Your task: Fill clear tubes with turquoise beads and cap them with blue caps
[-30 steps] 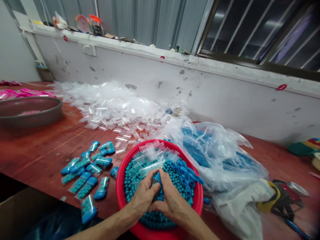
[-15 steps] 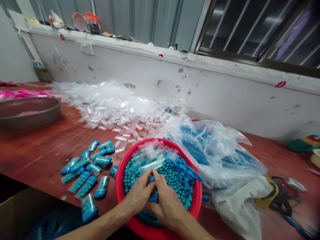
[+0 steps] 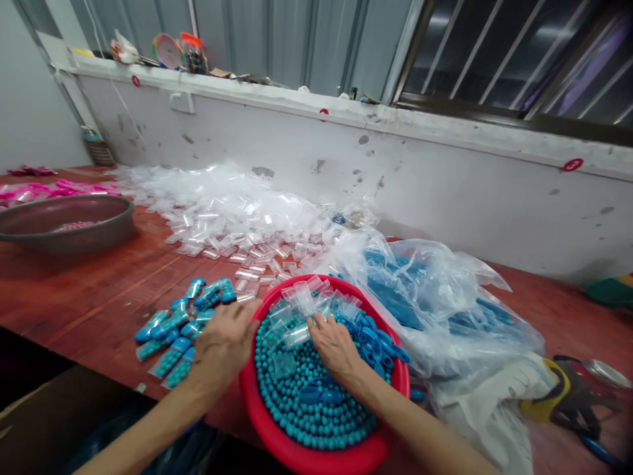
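Observation:
A red basin (image 3: 250, 396) holds turquoise beads (image 3: 316, 425), with clear plastic tubes and blue spoon-like caps (image 3: 373, 343) on top of them. My right hand (image 3: 339, 349) reaches over the beads, its fingertips closed at the end of a clear plastic tube (image 3: 297, 336). My left hand (image 3: 222, 346) is left of the basin rim, slightly blurred, fingers apart and nothing visible in them; its palm is hidden. Beyond and beside it lie several bead-filled tubes with blue caps (image 3: 171, 359), partly covered by that hand. Two blue caps (image 3: 321, 394) rest on the beads near the front.
A heap of clear tubes (image 3: 222, 211) spreads along the wall. Right of the basin lies a plastic bag (image 3: 425, 284) with blue pieces inside. A grey-brown bowl (image 3: 69, 241) and pink pieces (image 3: 59, 190) are far left. A yellow-black item (image 3: 548, 396) lies at right on the red table (image 3: 153, 257).
My hands were together over the basin around something blue; they have parted. The left moved left to the filled tubes, and the right moved up to a clear tube. The view shifted slightly.

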Tool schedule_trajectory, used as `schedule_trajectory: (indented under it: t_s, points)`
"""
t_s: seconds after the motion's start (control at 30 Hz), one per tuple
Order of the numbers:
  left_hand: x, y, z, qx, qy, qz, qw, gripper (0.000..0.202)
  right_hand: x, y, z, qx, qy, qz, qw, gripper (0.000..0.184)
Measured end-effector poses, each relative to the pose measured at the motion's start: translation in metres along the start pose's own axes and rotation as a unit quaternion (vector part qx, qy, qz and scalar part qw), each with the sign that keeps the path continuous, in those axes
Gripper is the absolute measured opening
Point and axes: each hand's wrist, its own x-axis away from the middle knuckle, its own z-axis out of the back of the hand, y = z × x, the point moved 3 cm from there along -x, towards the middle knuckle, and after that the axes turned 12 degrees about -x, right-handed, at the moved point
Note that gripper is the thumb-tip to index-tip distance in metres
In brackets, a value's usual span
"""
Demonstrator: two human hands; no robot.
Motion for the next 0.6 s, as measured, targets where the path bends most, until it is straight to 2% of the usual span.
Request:
schedule_trajectory:
  t_s: [0.07, 0.13, 0.27, 0.37, 0.5, 0.6]
  points:
    - [0.004, 0.029, -0.012, 0.007, -0.044, -0.069, 0.997, 0.03, -0.008, -0.002, -0.004, 0.024, 0.007, 0.011, 1.0, 0.024]
    - [0.006, 0.052, -0.024, -0.001, -0.078, -0.115, 0.99, 0.035, -0.009, -0.002, -0.003, 0.025, 0.008, 0.024, 0.999, 0.019]
    - [0.006, 0.077, -0.039, 0.007, -0.087, -0.169, 0.982, 0.039, 0.005, -0.001, 0.009, 0.009, 0.035, 0.061, 0.997, 0.018]
    - [0.004, 0.083, -0.043, 0.049, -0.109, -0.182, 0.976, 0.033, 0.018, 0.007, 0.011, -0.074, 0.039, 0.046, 0.995, 0.016]
    - [0.006, 0.08, -0.049, 0.118, -0.147, -0.187, 0.964, 0.021, 0.032, 0.021, 0.006, -0.25, -0.05, 0.022, 0.967, 0.02]
    - [0.002, 0.068, -0.049, 0.25, -0.185, -0.148, 0.939, 0.015, 0.041, 0.03, 0.012, -0.315, -0.088, 0.006, 0.945, 0.019]
